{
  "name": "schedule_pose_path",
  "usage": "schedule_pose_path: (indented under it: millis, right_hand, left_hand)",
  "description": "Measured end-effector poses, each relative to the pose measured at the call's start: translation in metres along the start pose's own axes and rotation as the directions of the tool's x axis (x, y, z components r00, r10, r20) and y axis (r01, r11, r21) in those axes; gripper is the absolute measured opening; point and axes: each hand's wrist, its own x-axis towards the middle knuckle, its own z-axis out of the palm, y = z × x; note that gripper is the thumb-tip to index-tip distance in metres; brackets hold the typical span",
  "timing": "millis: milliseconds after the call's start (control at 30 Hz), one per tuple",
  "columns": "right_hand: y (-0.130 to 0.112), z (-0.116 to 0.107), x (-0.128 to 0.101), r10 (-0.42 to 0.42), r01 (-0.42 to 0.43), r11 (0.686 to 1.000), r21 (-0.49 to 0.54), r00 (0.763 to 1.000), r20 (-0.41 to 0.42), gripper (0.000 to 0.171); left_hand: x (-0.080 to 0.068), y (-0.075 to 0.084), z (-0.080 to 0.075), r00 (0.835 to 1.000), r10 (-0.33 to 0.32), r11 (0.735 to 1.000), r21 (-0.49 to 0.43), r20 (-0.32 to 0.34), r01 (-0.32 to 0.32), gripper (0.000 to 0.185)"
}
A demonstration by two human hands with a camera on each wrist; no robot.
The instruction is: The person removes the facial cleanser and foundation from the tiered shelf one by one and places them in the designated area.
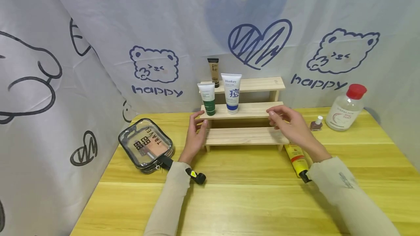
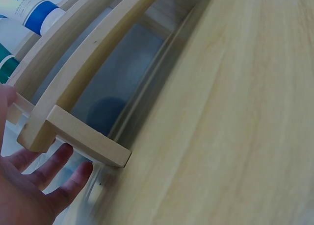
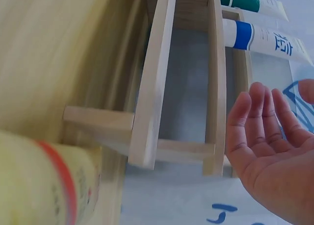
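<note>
**Both hands flanking the stepped rack**

Head view: the rack is standing at the table's rear edge, centred. The left hand is hovering at the rack's left end, the right hand at its right end, both with relaxed fingers, holding nothing. A green tube and a blue tube are standing on the middle step. A yellow tube is lying beside the right wrist.

Left wrist view: the left hand is spreading open just beside the rack leg.

Right wrist view: the right hand is lying open, palm toward the rack, apart from it.
</note>
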Motion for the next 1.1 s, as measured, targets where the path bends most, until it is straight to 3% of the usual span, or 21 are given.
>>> schedule_pose_path:
  millis: [400, 833, 1100]
  right_hand:
    - [-0.022, 0.01, 0.019, 0.026, -0.014, 0.978, 0.208, 0.998, -0.054, 0.042]
    - [-0.041, 0.035, 0.045, 0.024, -0.023, 0.982, 0.186, 1.0, -0.006, 0.038]
    - [-0.051, 0.036, 0.064, -0.033, 0.042, 0.984, 0.173, 0.998, -0.053, 0.04]
  left_hand:
    - [0.0, -0.001, 0.002, 1.0, -0.008, 1.0, -0.019, -0.005, 0.008, 0.041]
    - [-0.004, -0.001, -0.002, 1.0, -0.021, 1.0, 0.005, -0.003, 0.021, 0.041]
    - [0.0, -0.004, 0.0, 1.0, 0.019, 1.0, -0.016, 0.004, -0.019, 0.04]
